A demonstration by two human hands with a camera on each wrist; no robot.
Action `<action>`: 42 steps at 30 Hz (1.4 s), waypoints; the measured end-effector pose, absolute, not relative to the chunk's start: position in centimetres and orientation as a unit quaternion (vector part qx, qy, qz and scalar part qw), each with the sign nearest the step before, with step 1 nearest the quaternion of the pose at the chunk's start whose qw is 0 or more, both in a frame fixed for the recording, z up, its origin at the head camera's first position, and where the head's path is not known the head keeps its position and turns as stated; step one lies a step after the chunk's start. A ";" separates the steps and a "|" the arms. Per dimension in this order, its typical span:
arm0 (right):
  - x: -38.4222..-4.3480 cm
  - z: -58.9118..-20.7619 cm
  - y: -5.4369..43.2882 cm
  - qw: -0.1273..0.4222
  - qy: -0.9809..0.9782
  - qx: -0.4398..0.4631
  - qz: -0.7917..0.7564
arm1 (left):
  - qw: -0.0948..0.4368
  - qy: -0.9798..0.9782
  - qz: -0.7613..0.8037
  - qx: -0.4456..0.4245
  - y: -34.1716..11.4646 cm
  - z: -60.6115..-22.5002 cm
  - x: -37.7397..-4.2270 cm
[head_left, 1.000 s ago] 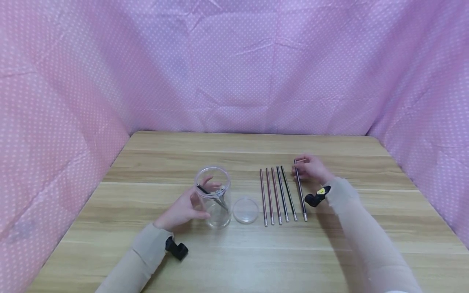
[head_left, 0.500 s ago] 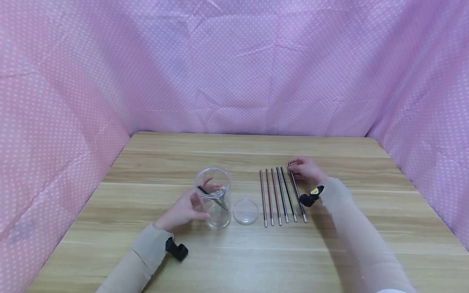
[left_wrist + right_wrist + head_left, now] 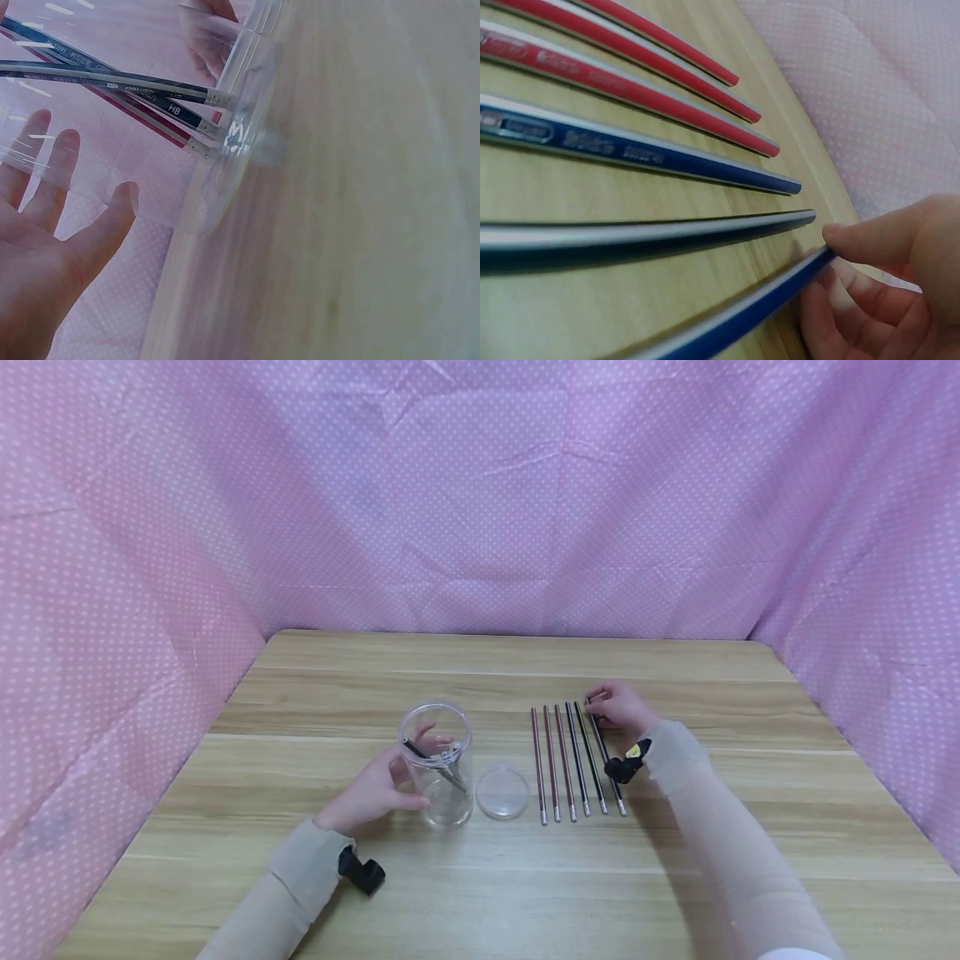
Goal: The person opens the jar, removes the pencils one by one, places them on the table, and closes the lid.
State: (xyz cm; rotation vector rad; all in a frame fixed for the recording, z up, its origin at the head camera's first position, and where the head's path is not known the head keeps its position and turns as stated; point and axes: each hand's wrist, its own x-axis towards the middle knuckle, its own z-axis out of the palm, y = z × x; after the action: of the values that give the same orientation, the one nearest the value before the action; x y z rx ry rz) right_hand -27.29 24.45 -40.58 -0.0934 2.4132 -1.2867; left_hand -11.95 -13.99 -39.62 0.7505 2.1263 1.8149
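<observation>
The clear jar (image 3: 447, 810) stands uncapped, pencils (image 3: 112, 79) slanting inside it; at its left the left hand (image 3: 375, 789) cups its wall, fingers spread around it; just right of the jar lies a round lid (image 3: 503, 792), and past that a row of five pencils (image 3: 565, 760), the red ones nearest the jar; farthest right of the jar, the right hand (image 3: 618, 706) pinches one tip of a blue pencil (image 3: 757, 307); the step in hand looks like lining this one up with the row; next seems to call for straightening it jarward, then letting go gently.
</observation>
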 end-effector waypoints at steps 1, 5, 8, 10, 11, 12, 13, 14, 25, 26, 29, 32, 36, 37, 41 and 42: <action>-27.3 -40.6 24.3 0.198 0.870 -0.034 -0.450 | 0.123 0.729 0.622 0.258 -14.0 -39.6 -12.0; -27.1 -40.2 24.0 0.186 0.889 -0.043 -0.416 | 0.126 0.726 0.626 0.258 -14.0 -39.5 -11.9; -26.8 -40.0 23.7 0.178 0.897 -0.044 -0.401 | 0.126 0.724 0.628 0.258 -14.0 -39.5 -11.9; -26.7 -39.9 23.6 0.170 0.903 -0.048 -0.391 | 0.125 0.725 0.626 0.258 -14.0 -39.5 -11.9; -26.7 -40.0 23.5 0.164 0.907 -0.050 -0.385 | 0.125 0.726 0.625 0.258 -14.0 -39.5 -11.9; -26.7 -40.1 23.4 0.160 0.910 -0.049 -0.379 | 0.124 0.727 0.624 0.259 -14.0 -39.5 -11.9; -26.7 -40.1 23.4 0.155 0.913 -0.051 -0.375 | 0.124 0.728 0.623 0.259 -14.0 -39.6 -11.9; -26.6 -40.1 23.3 0.151 0.915 -0.051 -0.370 | 0.124 0.729 0.621 0.260 -14.0 -39.6 -11.9; -26.5 -39.9 23.1 0.142 0.923 -0.048 -0.355 | 0.119 0.734 0.615 0.262 -14.0 -39.6 -12.0; -26.5 -39.9 23.1 0.142 0.923 -0.050 -0.355 | 0.119 0.733 0.616 0.262 -14.0 -39.5 -11.9; -26.5 -39.9 23.1 0.143 0.921 -0.054 -0.358 | 0.121 0.733 0.617 0.262 -14.0 -39.6 -11.9; -26.4 -39.9 23.3 0.146 0.920 -0.054 -0.361 | 0.120 0.733 0.617 0.262 -14.0 -39.7 -12.0; -26.2 -39.4 23.6 0.152 0.915 -0.058 -0.369 | 0.118 0.734 0.615 0.263 -14.0 -39.9 -12.1; -26.1 -39.2 23.6 0.153 0.912 -0.057 -0.375 | 0.120 0.734 0.615 0.261 -14.0 -40.0 -12.1; -25.7 -38.4 23.8 0.154 0.908 -0.062 -0.384 | 0.121 0.736 0.615 0.258 -14.0 -39.8 -12.1; -25.6 -38.2 23.8 0.156 0.907 -0.061 -0.387 | 0.121 0.734 0.616 0.258 -14.0 -39.8 -12.0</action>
State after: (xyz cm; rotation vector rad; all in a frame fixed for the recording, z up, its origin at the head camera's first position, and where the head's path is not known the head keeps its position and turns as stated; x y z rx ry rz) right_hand -25.63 23.79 -38.18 -0.1757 2.5973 -1.1080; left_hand -12.04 -14.01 -39.80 0.7539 2.1438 1.7991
